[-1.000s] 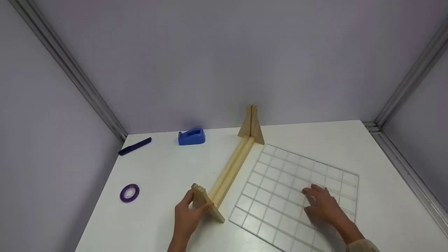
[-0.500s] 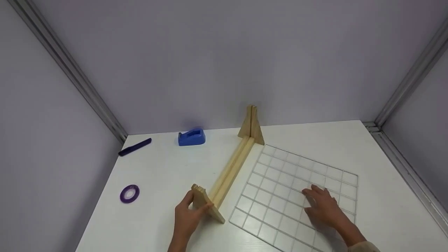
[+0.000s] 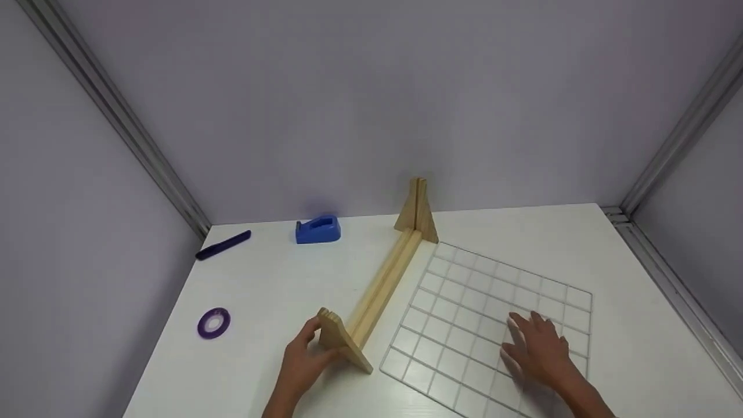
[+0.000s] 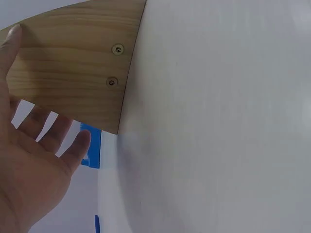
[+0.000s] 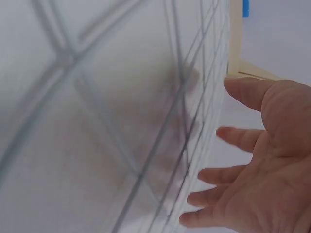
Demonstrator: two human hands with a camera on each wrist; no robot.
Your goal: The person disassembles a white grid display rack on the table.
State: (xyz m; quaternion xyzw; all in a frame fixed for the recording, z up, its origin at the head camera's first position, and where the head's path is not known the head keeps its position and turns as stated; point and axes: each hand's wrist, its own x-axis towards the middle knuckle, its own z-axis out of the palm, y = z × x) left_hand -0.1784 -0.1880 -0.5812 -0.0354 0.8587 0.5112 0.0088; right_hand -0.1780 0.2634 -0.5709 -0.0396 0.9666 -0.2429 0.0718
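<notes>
A pale wooden stand (image 3: 383, 284) lies lengthwise on the table, a grooved rail with an upright board at each end. My left hand (image 3: 305, 360) is at the near end board (image 3: 342, 342), thumb on its outer face and fingers behind it. Two screw heads show on that board (image 4: 73, 63) in the left wrist view, where the little finger is free of the wood. A white wire grid panel (image 3: 458, 319) lies flat to the right of the stand. Above the panel is my right hand (image 3: 543, 348), fingers spread and holding nothing; the right wrist view shows a gap between fingertips and wires.
A blue tape dispenser (image 3: 318, 230) stands near the back wall. To its left lies a dark blue, narrow, long object (image 3: 223, 245). A purple ring, like a tape roll (image 3: 213, 323), lies on the left side. Walls border the white table (image 3: 278, 278) on three sides.
My left hand has shifted slightly left and its thumb has slid back along the near board. My right hand has turned a little and its fingers have spread. The stand and panel stay put.
</notes>
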